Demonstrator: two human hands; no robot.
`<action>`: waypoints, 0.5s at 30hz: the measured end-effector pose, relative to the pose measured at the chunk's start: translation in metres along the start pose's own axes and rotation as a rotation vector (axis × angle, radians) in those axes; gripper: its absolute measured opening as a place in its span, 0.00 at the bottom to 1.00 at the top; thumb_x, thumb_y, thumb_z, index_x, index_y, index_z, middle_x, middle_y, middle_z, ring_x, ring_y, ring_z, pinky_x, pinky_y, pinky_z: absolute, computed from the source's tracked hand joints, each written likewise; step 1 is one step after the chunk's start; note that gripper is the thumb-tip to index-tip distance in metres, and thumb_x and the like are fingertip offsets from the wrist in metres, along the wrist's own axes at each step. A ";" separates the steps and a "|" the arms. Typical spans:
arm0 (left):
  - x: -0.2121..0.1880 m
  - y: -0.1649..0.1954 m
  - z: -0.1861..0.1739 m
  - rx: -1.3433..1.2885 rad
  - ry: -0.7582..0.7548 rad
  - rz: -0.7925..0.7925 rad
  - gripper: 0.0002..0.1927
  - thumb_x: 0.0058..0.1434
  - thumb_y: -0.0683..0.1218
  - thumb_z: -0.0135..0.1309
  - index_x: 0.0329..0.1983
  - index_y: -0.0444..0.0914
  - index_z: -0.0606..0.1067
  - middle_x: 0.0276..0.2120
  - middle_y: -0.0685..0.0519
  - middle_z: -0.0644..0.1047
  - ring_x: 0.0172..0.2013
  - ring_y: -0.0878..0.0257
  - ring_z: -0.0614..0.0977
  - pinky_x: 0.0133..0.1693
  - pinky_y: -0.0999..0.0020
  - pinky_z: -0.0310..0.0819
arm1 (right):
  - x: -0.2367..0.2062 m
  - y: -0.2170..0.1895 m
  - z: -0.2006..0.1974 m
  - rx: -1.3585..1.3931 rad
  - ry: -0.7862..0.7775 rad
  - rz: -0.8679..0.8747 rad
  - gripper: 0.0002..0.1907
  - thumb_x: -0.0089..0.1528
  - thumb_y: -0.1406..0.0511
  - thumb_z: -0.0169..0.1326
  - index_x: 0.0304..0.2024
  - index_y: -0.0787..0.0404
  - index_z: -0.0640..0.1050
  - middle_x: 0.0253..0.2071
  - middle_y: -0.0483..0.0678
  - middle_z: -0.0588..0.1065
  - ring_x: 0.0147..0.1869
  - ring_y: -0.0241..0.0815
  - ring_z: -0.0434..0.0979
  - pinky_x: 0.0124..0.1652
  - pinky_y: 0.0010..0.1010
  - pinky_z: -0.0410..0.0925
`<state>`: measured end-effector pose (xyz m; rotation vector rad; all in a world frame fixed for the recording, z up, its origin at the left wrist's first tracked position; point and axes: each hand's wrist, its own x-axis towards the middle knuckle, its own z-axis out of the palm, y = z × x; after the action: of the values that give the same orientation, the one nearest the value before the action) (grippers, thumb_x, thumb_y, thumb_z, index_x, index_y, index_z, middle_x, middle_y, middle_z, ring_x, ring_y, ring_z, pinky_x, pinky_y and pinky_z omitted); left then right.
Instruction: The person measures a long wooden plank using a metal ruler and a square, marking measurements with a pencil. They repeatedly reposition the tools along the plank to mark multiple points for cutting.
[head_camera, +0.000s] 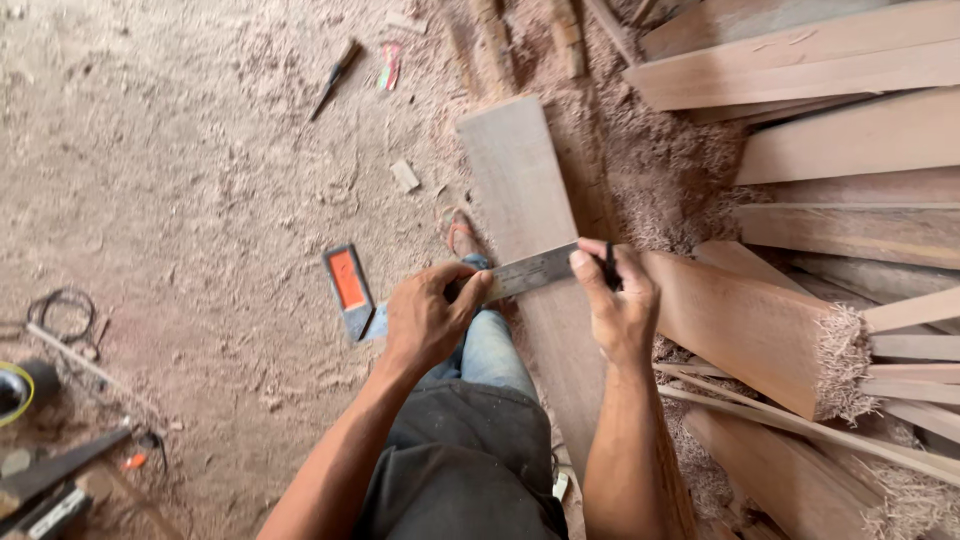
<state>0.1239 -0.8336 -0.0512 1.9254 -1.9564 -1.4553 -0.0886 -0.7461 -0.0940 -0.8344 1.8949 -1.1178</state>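
Note:
A long wooden plank (520, 185) runs away from me across the sawdust floor. Across it lies a metal try square (535, 270). My left hand (428, 315) presses the square's stock at the plank's left edge. My right hand (615, 300) rests on the blade's right end and grips a dark pencil (609, 266) against the plank's right edge. My leg in jeans (490, 350) and my foot in a sandal (460, 235) are beside the plank.
Stacked planks (850, 130) and a thick beam with a frayed end (770, 335) lie to the right. An orange-faced sharpening block (348, 285), a chisel (335, 78), a wire coil (62, 312) and tools (50, 480) lie on the sawdust floor at left.

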 end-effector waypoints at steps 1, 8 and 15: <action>0.000 -0.001 0.000 0.004 0.010 0.009 0.18 0.63 0.58 0.55 0.41 0.40 0.84 0.32 0.48 0.84 0.32 0.54 0.86 0.36 0.61 0.78 | -0.001 -0.001 0.001 -0.010 0.007 0.009 0.15 0.66 0.55 0.60 0.46 0.58 0.83 0.32 0.36 0.74 0.31 0.26 0.66 0.30 0.21 0.61; 0.000 -0.006 0.000 -0.023 0.022 0.003 0.17 0.63 0.57 0.55 0.39 0.41 0.84 0.31 0.49 0.84 0.31 0.55 0.86 0.34 0.61 0.76 | -0.003 -0.008 0.006 -0.016 0.013 0.017 0.14 0.67 0.59 0.62 0.49 0.61 0.83 0.32 0.36 0.73 0.33 0.26 0.65 0.33 0.21 0.60; 0.002 -0.010 -0.001 -0.017 -0.005 0.015 0.16 0.64 0.57 0.55 0.39 0.42 0.84 0.30 0.52 0.85 0.28 0.59 0.86 0.31 0.64 0.76 | -0.004 -0.006 0.008 -0.018 0.020 0.083 0.13 0.66 0.60 0.61 0.49 0.60 0.83 0.29 0.34 0.72 0.29 0.25 0.63 0.29 0.20 0.57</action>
<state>0.1319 -0.8334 -0.0579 1.8974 -1.9497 -1.4703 -0.0789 -0.7486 -0.0897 -0.7499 1.9409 -1.0633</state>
